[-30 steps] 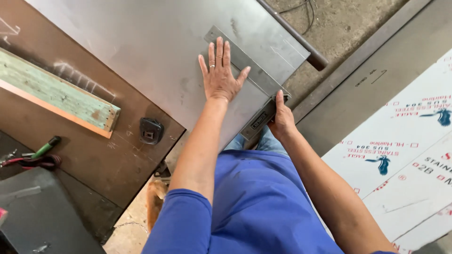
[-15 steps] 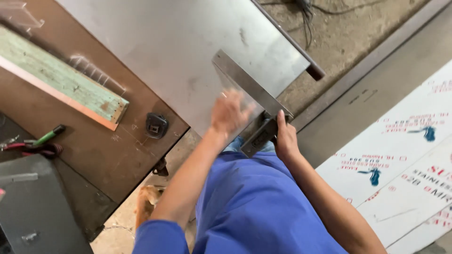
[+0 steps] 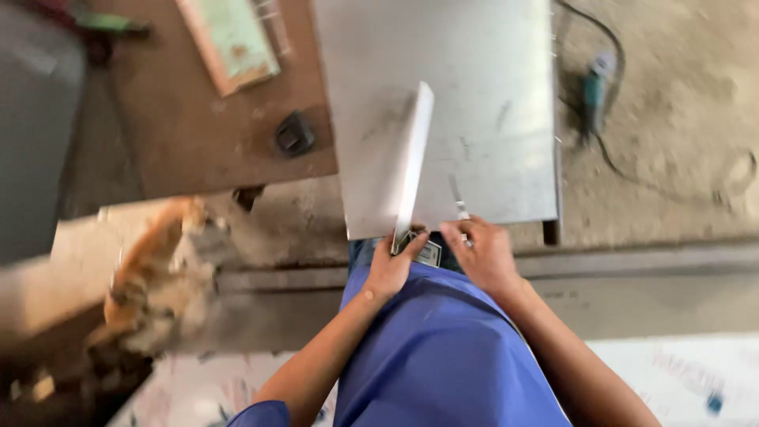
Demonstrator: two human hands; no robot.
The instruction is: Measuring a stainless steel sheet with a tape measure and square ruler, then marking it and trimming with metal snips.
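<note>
a large metal sheet (image 3: 482, 95) lies flat on the brown workbench (image 3: 190, 126), its near edge hanging past the bench toward the person. on the bench to the left sit a pale green wooden board (image 3: 229, 39) and a small dark block (image 3: 294, 134), both well apart from the hands. on the dirt floor to the right lies an angle grinder (image 3: 594, 91) with its cable trailing (blurred, so details are unclear). an orange cat (image 3: 154, 269) stands on the floor at lower left, beside the bench.

the narrow metal strip (image 3: 414, 162) stands on its edge on the sheet, its long axis running from the near edge away from the person, leaning slightly to the right at the far end. the left hand (image 3: 391, 269) grips its near end, fingers curled around it. the right hand (image 3: 482, 253) is just beside, fingers bent at the sheet's near edge; whether it grasps anything i cannot tell.

the sheet's surface to the right of the strip is bare up to its right edge.
</note>
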